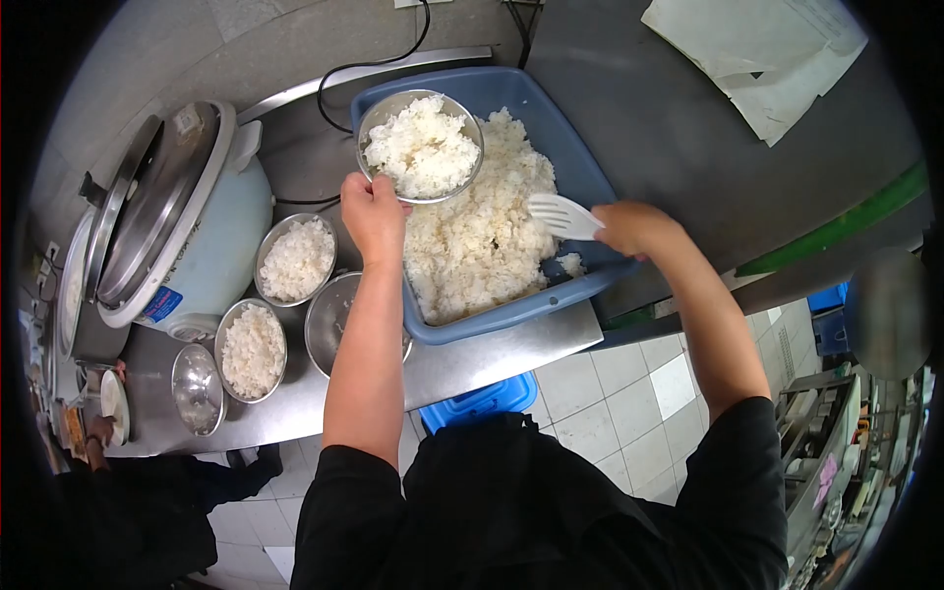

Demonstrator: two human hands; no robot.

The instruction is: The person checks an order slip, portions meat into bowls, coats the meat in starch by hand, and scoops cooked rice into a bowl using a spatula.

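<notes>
My left hand [376, 211] grips the near rim of a steel bowl [474, 128] heaped with white rice, held over the left part of a blue tub [580, 147]. My right hand [634, 229] is closed on a white slotted rice paddle [562, 214], its blade against the rice [472, 256] that fills much of the tub. Left of the tub stand two bowls of rice [297, 258] [253, 352]. An emptied-looking bowl [199, 390] with a few grains stands nearer the counter edge. Another bowl [329, 315] is partly hidden behind my left forearm.
A large rice cooker [216, 216] with its lid stands at the left. Papers [762, 59] lie on the dark surface at upper right. A black cable runs behind the tub. A co-worker's hand [101, 429] is near a plate at far left. A blue lid [482, 398] shows below the counter.
</notes>
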